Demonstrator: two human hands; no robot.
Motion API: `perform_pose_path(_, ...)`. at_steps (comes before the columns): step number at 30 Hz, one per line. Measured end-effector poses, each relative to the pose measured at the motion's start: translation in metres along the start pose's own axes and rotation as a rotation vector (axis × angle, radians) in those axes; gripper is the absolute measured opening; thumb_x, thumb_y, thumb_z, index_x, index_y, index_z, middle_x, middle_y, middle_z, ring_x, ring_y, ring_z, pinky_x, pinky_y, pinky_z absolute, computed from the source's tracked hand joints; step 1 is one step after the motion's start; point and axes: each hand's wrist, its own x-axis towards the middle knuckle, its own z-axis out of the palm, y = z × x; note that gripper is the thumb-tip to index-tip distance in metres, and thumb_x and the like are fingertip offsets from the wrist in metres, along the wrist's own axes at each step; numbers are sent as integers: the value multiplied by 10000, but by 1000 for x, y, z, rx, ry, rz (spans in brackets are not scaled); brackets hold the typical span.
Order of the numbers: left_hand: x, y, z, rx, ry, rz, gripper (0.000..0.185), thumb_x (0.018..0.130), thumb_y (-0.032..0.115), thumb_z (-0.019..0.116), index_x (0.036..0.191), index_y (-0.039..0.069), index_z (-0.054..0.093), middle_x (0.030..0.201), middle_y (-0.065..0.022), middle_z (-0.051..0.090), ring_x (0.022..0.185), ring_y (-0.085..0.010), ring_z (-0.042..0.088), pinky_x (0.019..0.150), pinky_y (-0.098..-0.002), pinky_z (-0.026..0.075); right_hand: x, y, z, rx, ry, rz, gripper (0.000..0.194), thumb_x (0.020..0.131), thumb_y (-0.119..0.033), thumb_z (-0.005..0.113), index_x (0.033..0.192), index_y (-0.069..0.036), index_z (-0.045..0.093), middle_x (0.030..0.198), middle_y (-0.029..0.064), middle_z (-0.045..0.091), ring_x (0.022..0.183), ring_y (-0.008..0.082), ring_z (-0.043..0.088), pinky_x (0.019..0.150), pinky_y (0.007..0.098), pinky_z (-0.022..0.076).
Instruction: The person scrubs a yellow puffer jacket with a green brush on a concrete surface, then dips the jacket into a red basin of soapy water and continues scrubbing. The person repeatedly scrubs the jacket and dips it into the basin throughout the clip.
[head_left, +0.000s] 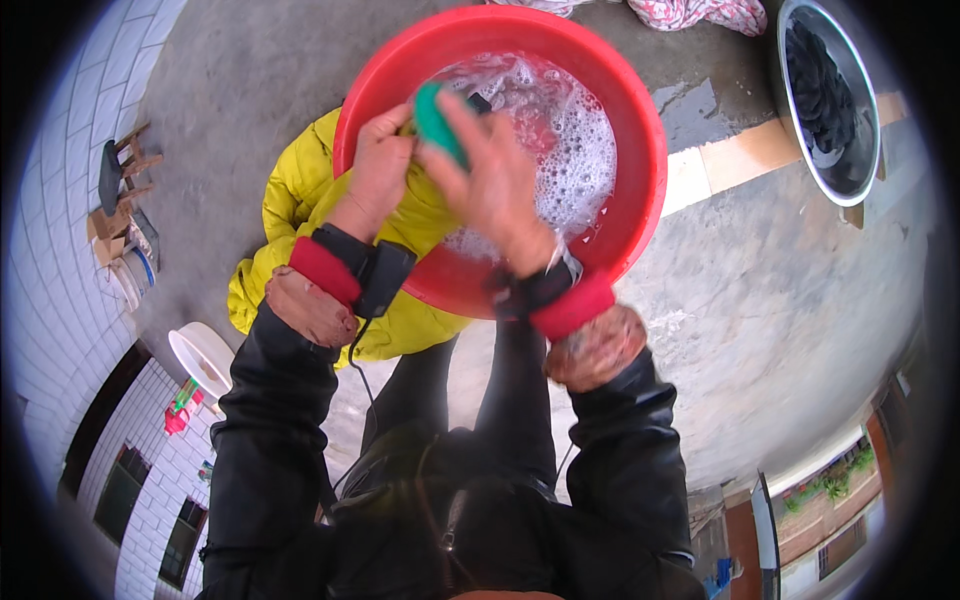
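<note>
My left hand (380, 161) grips a fold of a yellow quilted jacket (296, 196) at the left rim of a red plastic basin (637, 161). Part of the jacket reaches into the basin, and the rest hangs outside it. Beside that grip, my right hand (491, 187), blurred by motion, has its fingers around a green oval scrubber (439, 126); its underside is hidden. White-bubbled soapy water (576, 174) fills the bottom of the basin. A small dark piece (478, 103) shows behind the right fingers, too little of it to name.
A metal basin (870, 150) with dark wet cloth (819, 90) stands at upper right. Pink-and-white patterned cloth (701, 13) lies beyond the red basin. To the left are a wooden stool (133, 169), a bucket (133, 276) and a white tub (202, 356). A cable hangs from my left wrist.
</note>
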Motion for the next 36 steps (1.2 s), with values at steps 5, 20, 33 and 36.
perform_pose_path(5,-1,-10,2,70,-31,-73,391,767,-114,485,1120,-36,633,1037,-51,650,945,-145,610,842,-283,504,2,1,1,-51,97,104,556,830,-414,659,1329,-202,532,981,228,541,826,426,615,702,484,511)
perform_pose_path(20,11,-11,-24,-176,-48,-164,520,723,-142,452,1225,-51,549,1145,-135,624,1049,-233,615,936,-325,490,11,86,0,-303,42,264,574,862,-361,621,1373,-173,437,1080,248,544,1004,442,560,849,499,471)
perform_pose_path(33,4,-18,-10,-60,8,-77,453,746,-124,469,1172,-40,598,1062,-87,648,938,-183,636,828,-294,521,-4,-10,2,31,-28,130,552,826,-366,655,1340,-221,514,987,254,513,867,450,597,731,495,505)
perform_pose_path(36,1,-20,-5,100,30,-142,469,742,-130,459,1178,-35,601,1055,-85,651,951,-179,630,846,-288,509,0,-9,-4,-58,11,170,570,818,-355,692,1348,-223,529,979,223,554,883,417,608,756,481,504)
